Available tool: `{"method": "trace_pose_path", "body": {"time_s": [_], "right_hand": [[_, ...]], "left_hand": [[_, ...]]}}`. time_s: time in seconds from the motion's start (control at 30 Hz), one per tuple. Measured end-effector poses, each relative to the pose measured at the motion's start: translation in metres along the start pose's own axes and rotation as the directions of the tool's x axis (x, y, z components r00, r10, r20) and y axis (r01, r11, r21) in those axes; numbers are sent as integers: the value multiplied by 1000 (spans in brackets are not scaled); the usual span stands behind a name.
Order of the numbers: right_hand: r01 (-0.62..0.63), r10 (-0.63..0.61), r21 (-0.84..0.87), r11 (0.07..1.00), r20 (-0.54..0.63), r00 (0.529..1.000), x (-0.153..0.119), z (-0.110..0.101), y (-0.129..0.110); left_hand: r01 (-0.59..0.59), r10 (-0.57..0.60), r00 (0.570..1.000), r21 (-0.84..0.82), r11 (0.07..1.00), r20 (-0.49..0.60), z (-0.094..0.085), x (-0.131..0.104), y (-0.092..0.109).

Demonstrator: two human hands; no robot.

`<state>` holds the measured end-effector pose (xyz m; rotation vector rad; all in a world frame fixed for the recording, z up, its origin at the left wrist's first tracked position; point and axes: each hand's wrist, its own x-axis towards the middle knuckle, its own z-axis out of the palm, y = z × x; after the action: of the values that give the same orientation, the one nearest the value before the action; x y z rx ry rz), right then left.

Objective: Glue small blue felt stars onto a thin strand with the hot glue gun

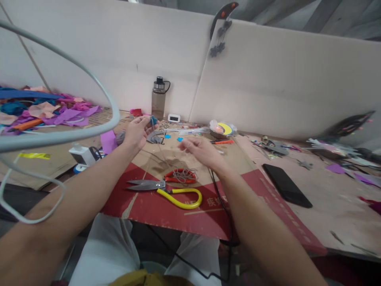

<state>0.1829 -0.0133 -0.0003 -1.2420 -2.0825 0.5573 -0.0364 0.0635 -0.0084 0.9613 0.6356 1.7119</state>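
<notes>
The small blue piece (153, 120) is in your left hand (139, 130), raised above the far part of the cardboard sheet (214, 216), in front of the water bottle (158, 101). Treat it as very light, probably soft and easily creased; slipping is unlikely, but a hard pinch may distort it. Take hold at one edge, between thumb and fingertip. A thin grey strand (160, 150) runs downward from beside your left hand; judge it limp, and avoid tugging it.

Your left fingers are drawn together on the piece. Your right hand (198, 150) is well apart from your left, palm down, fingers bent. Its fingertips are at a blue cut-out (180, 139); the view does not settle whether they grip it, touch it or merely point at it. Another blue cut-out (168, 136) lies just beside it, to the left.

Nearer you, a loose coil of grey cord (185, 175) rests over a red-handled tool (171, 175). Yellow-handled scissors (193, 204) lie just in front, blades pointing left. A black phone (286, 185) lies farther right
</notes>
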Motion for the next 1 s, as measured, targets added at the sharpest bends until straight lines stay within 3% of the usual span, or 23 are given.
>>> {"method": "trace_pose_path", "body": {"time_s": [0.07, 0.1, 0.2, 0.27, 0.33, 0.4, 0.53, 0.67, 0.73, 0.8, 0.9, 1.0], "right_hand": [[-168, 119, -229, 959, -213, 970, -1, -13, 8], [-271, 183, -349, 897, -264, 947, -2, -18, 12], [-421, 388, -597, 683, -191, 901, -3, -23, 29], [-421, 455, -636, 646, -122, 882, -2, -17, 42], [-429, 463, -585, 688, -101, 880, 0, -7, 56], [-495, 469, -455, 741, -177, 865, 2, 1, 66], [-576, 549, -35, 817, -258, 795, 4, 3, 73], [-524, 569, 225, 821, -273, 775, 6, -4, 60], [-445, 522, 295, 845, -276, 807, 8, -4, 48], [-290, 428, 418, 861, -287, 857, 10, -1, 34], [-36, 246, 558, 829, -305, 920, 8, 6, 12], [87, 98, 586, 805, -278, 956, 3, 10, -3]], "left_hand": [[3, -4, 999, 34, 999, 38, 0, -2, -2], [6, -9, 999, 57, 998, 50, 1, -3, -3], [11, -20, 997, 116, 993, 73, 3, -7, -6], [11, -23, 996, 137, 991, 85, 3, -10, -7], [19, -33, 995, 148, 989, 93, 4, -11, -8], [40, -56, 994, 160, 986, 99, 5, -13, -8], [75, -100, 987, 192, 978, 122, 5, -14, -10], [73, -100, 986, 196, 978, 133, 3, -14, -13], [72, -100, 985, 196, 978, 139, 2, -14, -14], [79, -106, 985, 196, 978, 135, 1, -14, -15], [88, -113, 986, 191, 978, 122, 2, -14, -14], [91, -114, 987, 193, 977, 111, 3, -15, -12]]}}
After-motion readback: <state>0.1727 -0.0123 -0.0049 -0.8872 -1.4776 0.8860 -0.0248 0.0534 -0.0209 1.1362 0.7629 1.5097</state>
